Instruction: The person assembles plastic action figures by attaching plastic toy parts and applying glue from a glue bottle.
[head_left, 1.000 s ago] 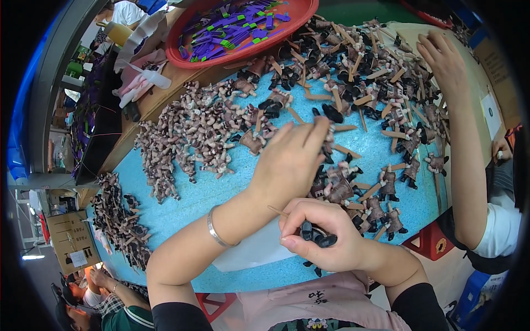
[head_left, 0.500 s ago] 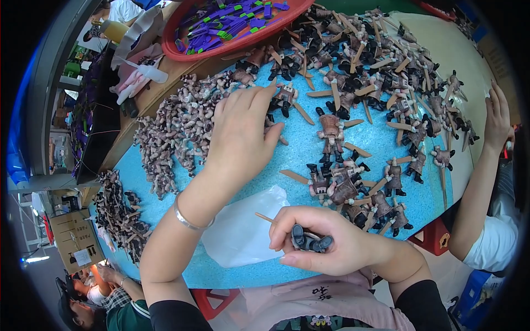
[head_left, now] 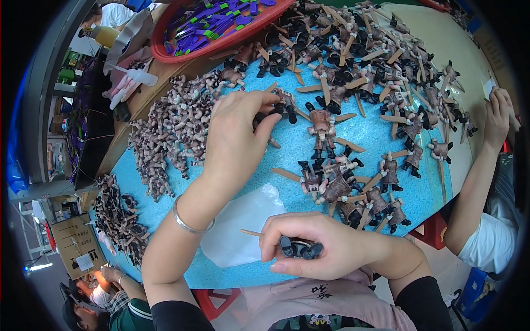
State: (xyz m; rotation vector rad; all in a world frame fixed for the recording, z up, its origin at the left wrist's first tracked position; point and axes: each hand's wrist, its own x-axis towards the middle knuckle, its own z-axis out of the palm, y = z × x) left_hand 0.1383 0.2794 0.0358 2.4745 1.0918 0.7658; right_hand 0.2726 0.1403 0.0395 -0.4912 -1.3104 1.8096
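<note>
My left hand (head_left: 234,135) reaches over the table, thumb and fingers closed at the side of a small figurine (head_left: 286,102) with black boots. Part of that figurine is hidden behind the fingertips. Close to my body, my right hand (head_left: 317,248) is wrapped round another figurine (head_left: 300,248); its dark boots stick out of the grip, and a thin tan blade pokes out past the fingers on the left. Under and between my hands lies a white plastic sheet (head_left: 240,226) on the blue tabletop (head_left: 281,160).
Brown-clad figurines with tan swords (head_left: 381,99) spread across the right side. Small pale figure parts (head_left: 171,124) heap at left, darker pieces (head_left: 118,215) nearer. A red basin (head_left: 160,47) holds purple and green pieces. Another person's hand (head_left: 499,116) is at far right.
My left thumb and fingers have drawn together on the figurine, which has shifted a little against its neighbours. My right hand keeps its hold, slightly turned. The whole view has shifted slightly.
</note>
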